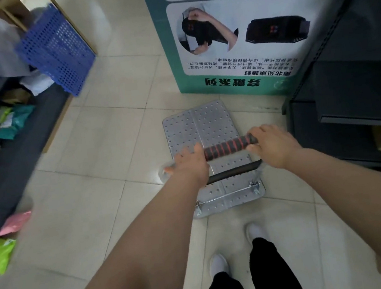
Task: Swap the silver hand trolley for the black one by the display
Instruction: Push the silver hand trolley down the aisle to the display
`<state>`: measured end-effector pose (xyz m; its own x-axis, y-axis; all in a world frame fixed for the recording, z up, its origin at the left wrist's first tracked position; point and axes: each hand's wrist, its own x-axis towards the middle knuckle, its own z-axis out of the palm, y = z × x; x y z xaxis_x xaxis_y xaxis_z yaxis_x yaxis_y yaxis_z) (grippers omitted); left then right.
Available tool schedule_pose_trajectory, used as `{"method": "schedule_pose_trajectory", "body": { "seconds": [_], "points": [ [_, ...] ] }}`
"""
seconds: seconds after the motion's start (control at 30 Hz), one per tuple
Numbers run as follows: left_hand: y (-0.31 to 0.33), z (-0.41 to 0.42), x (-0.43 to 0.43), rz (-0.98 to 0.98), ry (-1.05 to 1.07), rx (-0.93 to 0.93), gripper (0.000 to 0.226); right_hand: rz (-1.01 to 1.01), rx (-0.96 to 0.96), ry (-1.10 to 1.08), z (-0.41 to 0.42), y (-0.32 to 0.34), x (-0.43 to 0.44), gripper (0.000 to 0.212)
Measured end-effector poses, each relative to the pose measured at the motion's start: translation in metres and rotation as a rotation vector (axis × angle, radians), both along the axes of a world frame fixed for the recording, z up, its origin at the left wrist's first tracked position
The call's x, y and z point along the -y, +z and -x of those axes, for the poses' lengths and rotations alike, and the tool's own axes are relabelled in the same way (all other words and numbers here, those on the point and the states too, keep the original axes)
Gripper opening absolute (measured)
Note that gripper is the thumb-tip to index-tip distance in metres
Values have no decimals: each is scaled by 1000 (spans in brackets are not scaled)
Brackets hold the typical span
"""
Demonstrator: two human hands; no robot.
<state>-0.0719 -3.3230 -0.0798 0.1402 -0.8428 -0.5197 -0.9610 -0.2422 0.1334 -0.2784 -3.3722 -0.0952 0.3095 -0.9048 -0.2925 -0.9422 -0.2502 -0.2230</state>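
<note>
The silver hand trolley (204, 130) stands on the tiled floor in front of me, its perforated metal deck reaching toward the green and white display stand (237, 29). Its handle (230, 147) has a black and red striped grip. My left hand (188, 164) is closed around the handle's left end. On the right end, my right hand (273, 145) holds the same bar. A lower black crossbar (235, 171) runs beneath the grip. No black trolley is in view.
A blue perforated crate (57, 50) leans at the upper left beside low shelves (13, 133) of packets. Dark shelving (353, 98) stands close on the right. My feet in white shoes (237, 249) are just behind the trolley. Open tile floor lies to the left.
</note>
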Motion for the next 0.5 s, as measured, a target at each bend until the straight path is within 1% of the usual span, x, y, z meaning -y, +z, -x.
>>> {"method": "schedule_pose_trajectory", "body": {
  "seconds": [0.07, 0.33, 0.5],
  "points": [
    [0, 0, 14, 17, 0, 30, 36, -12, 9, 14, 2, 1, 13, 29],
    [0, 12, 42, 34, 64, 36, 41, 19, 4, 84, 13, -9, 52, 36],
    [5, 20, 44, 11, 66, 1, 47, -1, -34, 96, 20, -3, 59, 31]
  ]
}}
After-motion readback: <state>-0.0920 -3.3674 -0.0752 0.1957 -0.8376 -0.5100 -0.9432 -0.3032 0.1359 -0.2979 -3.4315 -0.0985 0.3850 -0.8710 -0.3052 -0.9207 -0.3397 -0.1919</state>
